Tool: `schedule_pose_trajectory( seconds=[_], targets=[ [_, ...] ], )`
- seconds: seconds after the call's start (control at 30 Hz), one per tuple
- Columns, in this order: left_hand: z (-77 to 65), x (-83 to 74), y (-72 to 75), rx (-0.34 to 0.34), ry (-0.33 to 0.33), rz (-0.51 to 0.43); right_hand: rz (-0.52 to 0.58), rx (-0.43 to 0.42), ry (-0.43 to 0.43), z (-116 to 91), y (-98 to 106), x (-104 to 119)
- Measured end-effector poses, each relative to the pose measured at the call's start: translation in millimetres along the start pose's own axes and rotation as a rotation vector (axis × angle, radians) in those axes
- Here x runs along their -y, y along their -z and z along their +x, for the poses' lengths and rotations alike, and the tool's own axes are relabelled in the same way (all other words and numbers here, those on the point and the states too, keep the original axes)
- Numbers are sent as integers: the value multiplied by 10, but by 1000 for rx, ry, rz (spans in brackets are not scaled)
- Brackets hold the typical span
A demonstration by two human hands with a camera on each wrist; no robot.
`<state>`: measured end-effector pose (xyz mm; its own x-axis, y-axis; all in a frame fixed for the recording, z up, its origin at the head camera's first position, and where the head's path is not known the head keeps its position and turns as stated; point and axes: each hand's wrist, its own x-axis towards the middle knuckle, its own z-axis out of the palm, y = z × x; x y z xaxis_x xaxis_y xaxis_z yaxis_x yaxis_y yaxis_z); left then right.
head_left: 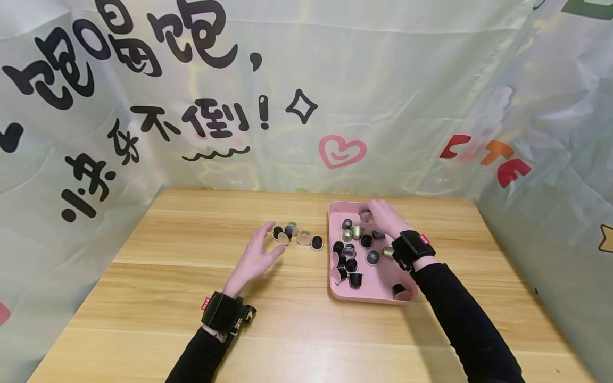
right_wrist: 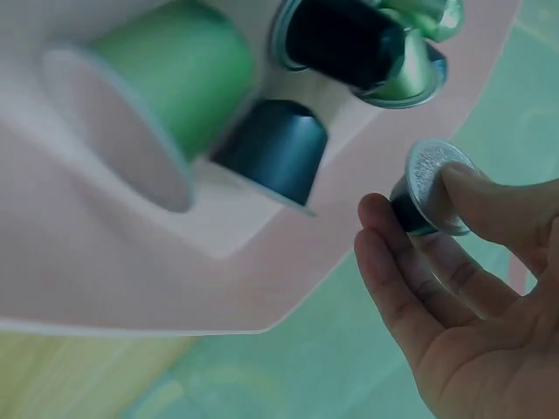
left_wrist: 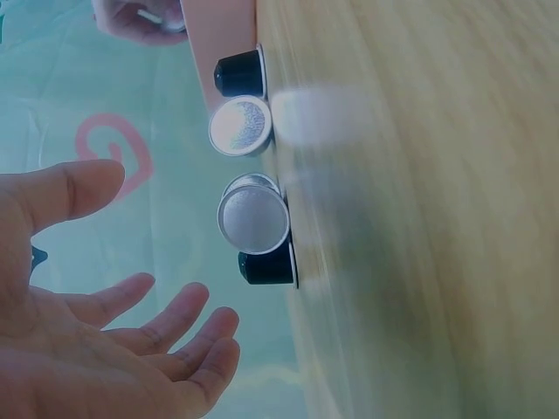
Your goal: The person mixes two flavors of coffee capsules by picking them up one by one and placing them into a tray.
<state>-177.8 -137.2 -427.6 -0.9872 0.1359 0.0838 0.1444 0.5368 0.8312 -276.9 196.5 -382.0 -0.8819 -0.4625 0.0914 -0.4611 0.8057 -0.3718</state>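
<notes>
My right hand (head_left: 387, 217) is over the far part of a pink tray (head_left: 378, 284). Its thumb and fingers pinch a dark coffee capsule (right_wrist: 425, 188) with a silver lid. Several coffee capsules lie scattered in the tray, among them a green capsule (right_wrist: 188, 78) and a dark blue capsule (right_wrist: 278, 150) near that hand. To the tray's left, my left hand (head_left: 254, 259) hovers with fingers spread, holding nothing. Just beyond its fingertips is a small group of capsules on the table, including a lid-forward capsule (left_wrist: 253, 218), a pale-lidded capsule (head_left: 304, 238) and a black capsule (head_left: 316, 243).
The wooden table (head_left: 297, 330) reaches back to a printed cloth backdrop (head_left: 412, 106), which also hangs along the right side. The tray's raised rim stands between the loose capsules and those inside. Black straps with small cameras sit on both wrists.
</notes>
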Motion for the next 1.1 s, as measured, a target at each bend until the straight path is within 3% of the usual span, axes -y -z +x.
schedule_pose_trajectory(
  seconds=[0.3, 0.43, 0.7, 0.93, 1.1],
  targets=[
    [-1, 7, 0, 8, -1, 6, -54, 32, -79, -38, -43, -50],
    [-5, 0, 2, 18, -2, 4, 38, 21, -106, -114, -21, 36],
    [19, -73, -28, 51, -18, -3, 203, -104, 25, -446, 19, 135],
    [34, -150, -127, 92, -45, 20, 257, -121, -85, -720, -1, 209],
    [60, -253, -232, 101, -122, 93, 281, -168, -97, -746, -50, 279]
  ],
)
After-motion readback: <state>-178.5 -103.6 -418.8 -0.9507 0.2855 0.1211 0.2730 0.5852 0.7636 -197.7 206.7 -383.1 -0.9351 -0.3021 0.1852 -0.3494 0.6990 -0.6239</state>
